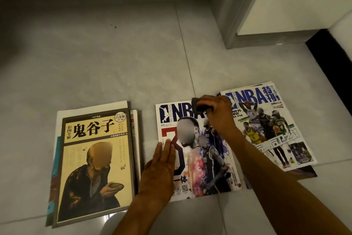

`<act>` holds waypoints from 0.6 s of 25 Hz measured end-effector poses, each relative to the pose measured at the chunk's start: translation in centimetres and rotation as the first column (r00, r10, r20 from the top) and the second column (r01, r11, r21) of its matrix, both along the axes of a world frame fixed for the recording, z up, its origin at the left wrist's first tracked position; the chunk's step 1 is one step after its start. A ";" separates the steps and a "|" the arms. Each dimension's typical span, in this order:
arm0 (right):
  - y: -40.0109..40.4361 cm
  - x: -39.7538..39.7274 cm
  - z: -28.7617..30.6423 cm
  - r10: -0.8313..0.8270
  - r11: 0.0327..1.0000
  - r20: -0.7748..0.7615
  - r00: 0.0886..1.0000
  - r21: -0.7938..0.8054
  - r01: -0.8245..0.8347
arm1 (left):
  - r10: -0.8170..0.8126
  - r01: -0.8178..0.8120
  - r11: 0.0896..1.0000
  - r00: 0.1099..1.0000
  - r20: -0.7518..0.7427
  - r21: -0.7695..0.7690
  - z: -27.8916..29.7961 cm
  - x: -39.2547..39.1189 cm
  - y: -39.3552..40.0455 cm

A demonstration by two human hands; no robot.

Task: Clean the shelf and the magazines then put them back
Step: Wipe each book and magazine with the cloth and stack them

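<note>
My flat left hand (162,166) pins the middle magazine (198,151); my right hand (215,113) grips a dark cloth (198,104), wiping its far edge; next, sweep nearer.

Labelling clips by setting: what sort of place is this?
Probably a room at home, down on the floor: grey floor tiles, magazines laid out flat, and a white cabinet standing alongside.

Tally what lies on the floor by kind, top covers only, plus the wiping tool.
NBA magazines: 2
Yellow-covered book: 1
Dark wiping pad, held by the right hand: 1
Total: 4
More lie under the book and under the right magazine, uncountable.
</note>
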State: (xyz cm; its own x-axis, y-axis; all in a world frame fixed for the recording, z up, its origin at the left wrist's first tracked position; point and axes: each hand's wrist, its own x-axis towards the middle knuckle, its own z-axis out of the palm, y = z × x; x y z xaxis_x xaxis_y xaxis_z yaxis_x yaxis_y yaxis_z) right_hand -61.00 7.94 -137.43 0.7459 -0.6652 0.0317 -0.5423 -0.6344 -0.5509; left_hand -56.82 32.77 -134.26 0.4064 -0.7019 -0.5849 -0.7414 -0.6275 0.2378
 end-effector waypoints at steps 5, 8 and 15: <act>8.0 -10.1 -1.1 0.047 0.999 0.007 0.999 -0.003 -0.047 | -0.010 0.010 0.999 1.000 0.012 -0.031 0.1 0.0 -0.1; 13.9 -18.9 -2.4 0.103 0.995 -0.013 0.995 0.008 -0.103 | -0.021 0.021 0.999 1.000 0.008 -0.037 -0.1 0.1 0.0; 12.4 -17.6 1.8 0.227 0.947 0.025 0.974 0.229 -0.227 | 0.157 -0.166 0.976 0.985 -0.078 -0.140 -0.7 -0.2 1.1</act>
State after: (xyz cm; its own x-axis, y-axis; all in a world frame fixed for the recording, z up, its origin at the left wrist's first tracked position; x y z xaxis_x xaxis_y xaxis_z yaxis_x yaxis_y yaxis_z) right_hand -78.59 20.32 -135.61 0.8780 -0.4676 -0.1027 -0.3998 -0.5981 -0.6946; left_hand -57.07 33.86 -134.99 0.4852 -0.7096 -0.5110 -0.6128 -0.6928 0.3801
